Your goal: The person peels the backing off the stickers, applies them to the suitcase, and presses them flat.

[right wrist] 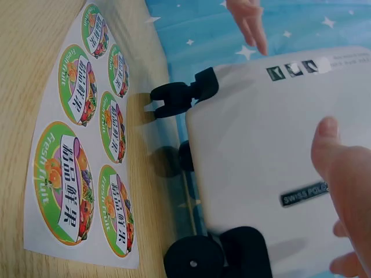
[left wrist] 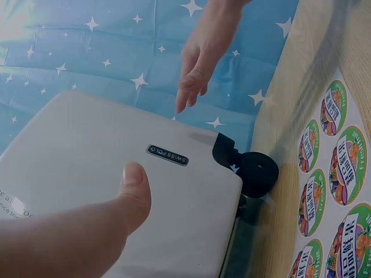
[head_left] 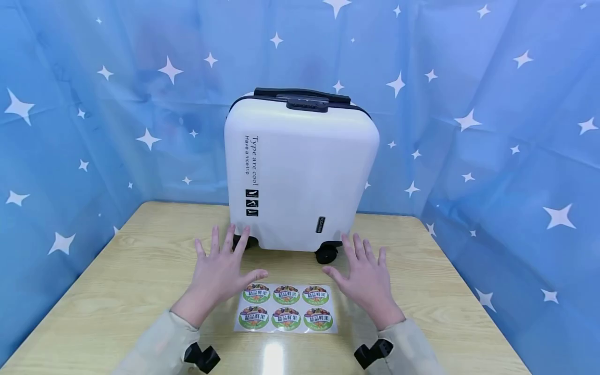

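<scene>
A white suitcase (head_left: 300, 172) with black trim stands upright on its wheels at the back of the table. In front of it lies a sheet of round fruit stickers (head_left: 287, 307), flat on the wood. My left hand (head_left: 219, 278), fingers spread, is just left of the sheet and near the suitcase's lower left corner. On the other side my right hand (head_left: 367, 284) has its fingers extended near the lower right wheel (head_left: 326, 253). Neither hand holds anything. Both wrist views show the suitcase front beyond a thumb; contact with it cannot be made out.
A light wooden table (head_left: 140, 281) carries everything. Blue curtains (head_left: 154, 104) with white stars hang behind it and along both sides. Each wrist wears a black strap-on device (head_left: 201, 357). The suitcase's black handle (head_left: 302, 95) lies along its top.
</scene>
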A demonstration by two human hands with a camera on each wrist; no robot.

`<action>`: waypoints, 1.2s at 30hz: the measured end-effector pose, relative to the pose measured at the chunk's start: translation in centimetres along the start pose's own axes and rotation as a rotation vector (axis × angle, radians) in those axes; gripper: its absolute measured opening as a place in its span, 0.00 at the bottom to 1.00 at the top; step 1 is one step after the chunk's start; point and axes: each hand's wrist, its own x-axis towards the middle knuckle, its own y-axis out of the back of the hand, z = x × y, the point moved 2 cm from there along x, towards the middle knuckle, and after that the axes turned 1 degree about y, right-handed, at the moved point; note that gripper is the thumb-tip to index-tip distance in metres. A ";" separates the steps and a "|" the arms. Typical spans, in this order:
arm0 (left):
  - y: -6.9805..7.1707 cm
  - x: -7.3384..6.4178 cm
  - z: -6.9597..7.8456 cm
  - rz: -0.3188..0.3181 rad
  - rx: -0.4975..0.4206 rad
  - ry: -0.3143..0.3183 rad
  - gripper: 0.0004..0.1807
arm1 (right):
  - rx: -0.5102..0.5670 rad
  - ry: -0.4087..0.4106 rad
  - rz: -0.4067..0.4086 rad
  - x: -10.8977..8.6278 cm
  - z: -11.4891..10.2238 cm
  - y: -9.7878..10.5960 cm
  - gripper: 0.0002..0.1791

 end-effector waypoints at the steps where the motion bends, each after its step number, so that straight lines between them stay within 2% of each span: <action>1: 0.0 -0.1 0.0 0.000 0.003 -0.001 0.56 | 0.003 0.002 0.001 -0.1 -0.1 0.0 0.50; 21: -0.1 -0.3 0.4 0.065 -0.003 -0.042 0.53 | 0.073 0.041 0.130 -0.5 -0.8 0.3 0.45; 30: -0.4 -0.4 0.5 0.069 -0.066 -0.048 0.50 | 0.085 0.073 0.193 -0.5 -1.1 -0.1 0.40; 32: -0.4 -0.4 0.4 0.098 -0.087 -0.049 0.48 | 0.088 0.095 0.226 -0.5 -1.2 -0.1 0.39; 36: -0.5 -0.4 0.4 0.209 -0.117 -0.072 0.42 | 0.087 0.169 0.330 -0.5 -1.6 -0.2 0.33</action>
